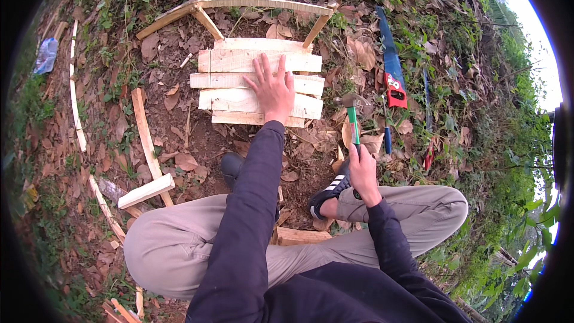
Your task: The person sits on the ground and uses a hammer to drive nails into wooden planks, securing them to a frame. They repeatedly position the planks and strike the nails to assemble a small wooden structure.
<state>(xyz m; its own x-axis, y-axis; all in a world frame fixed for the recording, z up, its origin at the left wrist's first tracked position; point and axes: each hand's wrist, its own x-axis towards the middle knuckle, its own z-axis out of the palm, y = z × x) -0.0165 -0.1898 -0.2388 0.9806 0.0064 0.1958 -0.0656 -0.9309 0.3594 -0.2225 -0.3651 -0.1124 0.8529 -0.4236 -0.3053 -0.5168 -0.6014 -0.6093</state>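
Note:
A small wooden chair-like frame stands in front of me, its seat made of several pale slats [224, 98] laid side by side with uneven ends. My left hand [275, 91] lies flat on the middle slats, fingers spread. Behind the seat, two slanting posts [207, 23] carry a long curved top rail [263, 3]. In my right hand [363, 173] is a claw hammer [353, 121] with a green and black handle. Its metal head is just right of the slats, apart from them.
A handsaw [391, 54] with a red handle lies at the right, near a blue-handled tool [387, 140]. Loose wood strips [145, 131] and a short block [146, 191] lie at the left. A plastic bag [46, 55] sits far left. Dry leaves cover the ground.

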